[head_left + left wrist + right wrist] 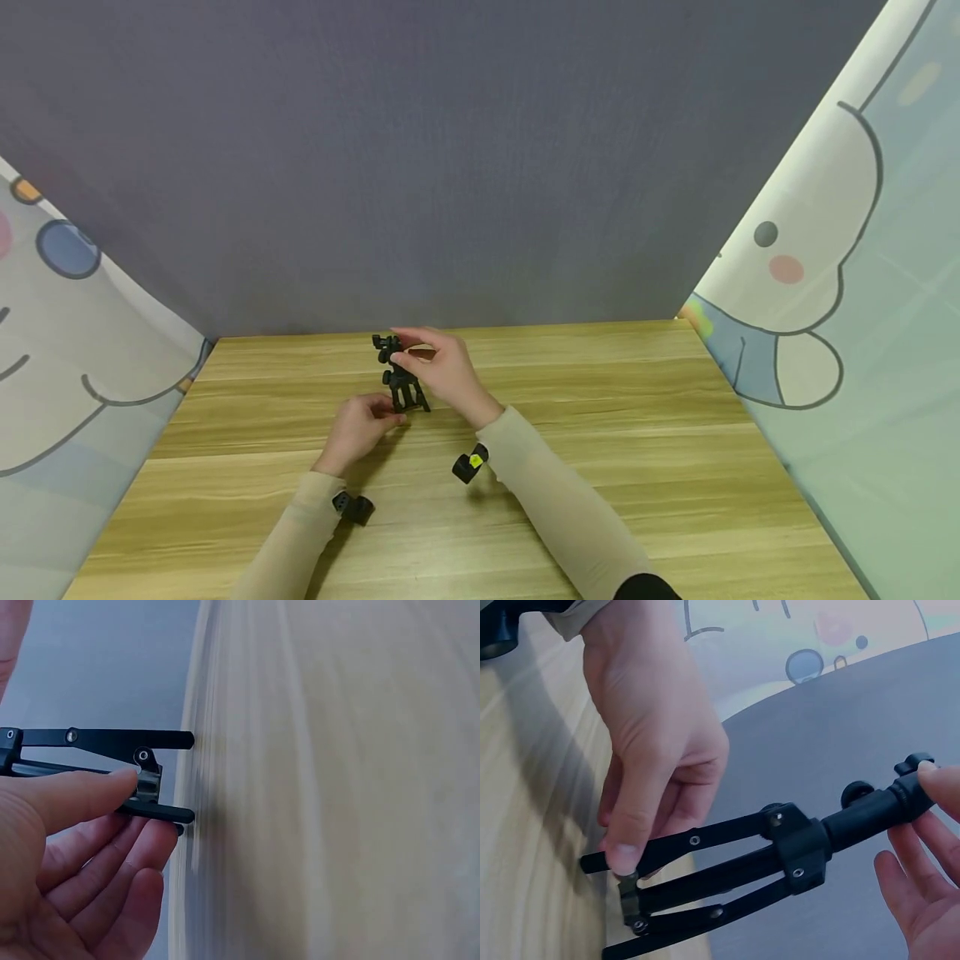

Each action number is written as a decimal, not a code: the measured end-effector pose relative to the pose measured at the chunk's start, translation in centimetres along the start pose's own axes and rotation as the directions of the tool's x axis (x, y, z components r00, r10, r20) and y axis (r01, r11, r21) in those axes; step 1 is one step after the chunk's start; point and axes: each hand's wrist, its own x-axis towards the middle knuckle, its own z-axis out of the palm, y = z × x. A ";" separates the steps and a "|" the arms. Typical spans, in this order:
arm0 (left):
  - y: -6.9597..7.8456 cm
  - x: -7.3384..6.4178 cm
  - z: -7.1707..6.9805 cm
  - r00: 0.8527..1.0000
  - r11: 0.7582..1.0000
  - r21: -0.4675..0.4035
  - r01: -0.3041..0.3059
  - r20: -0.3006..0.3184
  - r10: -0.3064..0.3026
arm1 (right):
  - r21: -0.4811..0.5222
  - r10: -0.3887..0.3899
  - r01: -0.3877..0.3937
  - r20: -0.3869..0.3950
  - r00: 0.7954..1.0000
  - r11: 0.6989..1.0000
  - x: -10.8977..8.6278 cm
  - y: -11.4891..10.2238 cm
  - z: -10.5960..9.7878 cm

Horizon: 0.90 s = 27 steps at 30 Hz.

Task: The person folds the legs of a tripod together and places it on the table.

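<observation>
A small black tripod (402,388) is held upright near the back of the wooden table, its legs slightly spread. My right hand (450,371) grips its upper part, near a knob (856,793) that shows in the right wrist view. Lower down, my left hand (358,427) pinches the bottom of the legs, thumb and fingers around a small bracket (148,784) there. The leg ends are at the tabletop; whether all of them touch it cannot be made out.
The wooden table (600,467) has a grey panel (450,167) standing along its back edge. Cartoon-printed curtains (810,250) hang on both sides. A small black camera sits on each wrist.
</observation>
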 end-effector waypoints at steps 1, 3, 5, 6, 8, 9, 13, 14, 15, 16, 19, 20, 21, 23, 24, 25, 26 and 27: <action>0.0 0.0 0.0 1.000 1.000 0.010 -0.002 0.000 0.002 | -0.015 -0.009 0.009 -0.001 1.000 1.000 0.1 -0.2 0.1; 0.0 0.1 0.1 1.000 1.000 0.019 -0.006 -0.002 0.006 | -0.035 -0.021 0.020 -0.007 1.000 0.999 0.2 -0.4 0.2; 0.1 0.1 0.1 1.000 1.000 0.018 -0.014 -0.008 0.014 | -0.043 -0.019 0.018 -0.012 1.000 0.999 0.4 0.4 0.3; 0.2 0.1 0.1 1.000 1.000 0.017 -0.017 -0.011 0.017 | -0.043 -0.014 0.014 -0.013 1.000 0.999 0.5 0.9 0.4; 0.2 0.1 0.0 1.000 1.000 0.013 -0.023 -0.018 0.023 | -0.044 -0.009 0.008 -0.019 1.000 0.999 0.7 1.8 0.5; 0.3 0.1 0.0 0.999 1.000 0.011 -0.023 -0.022 0.023 | -0.043 -0.008 0.007 -0.024 1.000 0.999 0.8 2.3 0.5; 0.4 0.1 0.0 0.999 1.000 0.022 -0.018 -0.039 0.019 | -0.044 -0.012 0.009 -0.059 0.998 0.999 0.9 3.3 0.4; 0.4 0.1 0.0 0.999 1.000 0.023 -0.018 -0.045 0.019 | -0.044 -0.013 0.010 -0.069 0.998 0.999 0.9 3.4 0.3; 0.4 0.1 0.0 0.999 1.000 0.019 -0.018 -0.050 0.019 | -0.039 -0.012 0.009 -0.080 0.997 0.999 0.9 3.5 0.1; 0.4 0.1 0.0 0.998 1.000 0.013 -0.020 -0.053 0.020 | -0.036 -0.009 0.005 -0.094 0.996 0.999 0.9 3.6 -0.1; 0.4 0.0 -0.2 0.998 0.999 -0.017 -0.028 -0.065 0.027 | -0.009 0.013 -0.014 -0.131 0.991 1.000 0.7 3.9 -0.8; 0.3 0.0 -0.2 0.997 0.999 -0.031 -0.028 -0.069 0.026 | 0.003 0.021 -0.021 -0.144 0.989 1.000 0.7 4.0 -1.1; 0.3 0.0 -0.3 0.997 0.999 -0.043 -0.030 -0.073 0.027 | 0.013 0.031 -0.030 -0.160 0.987 0.999 0.6 4.1 -1.4; 0.3 -0.1 -0.5 0.996 0.997 -0.065 -0.032 -0.079 0.027 | 0.024 0.054 -0.050 -0.189 0.980 0.998 0.5 4.4 -2.0; 0.3 -0.1 -0.6 0.996 0.997 -0.073 -0.032 -0.086 0.025 | 0.028 0.066 -0.062 -0.202 0.977 0.998 0.4 4.6 -2.3; 0.4 -0.1 -0.6 0.995 0.996 -0.079 -0.034 -0.091 0.027 | 0.035 0.079 -0.073 -0.213 0.974 0.997 0.4 4.7 -2.7; 0.4 0.0 -0.7 0.995 0.996 -0.080 -0.040 -0.095 0.032 | 0.029 0.085 -0.080 -0.223 0.971 0.996 0.3 4.9 -3.0; 0.4 0.0 -0.8 0.995 0.996 -0.079 -0.047 -0.095 0.039 | 0.030 0.094 -0.090 -0.228 0.969 0.996 0.2 5.1 -3.4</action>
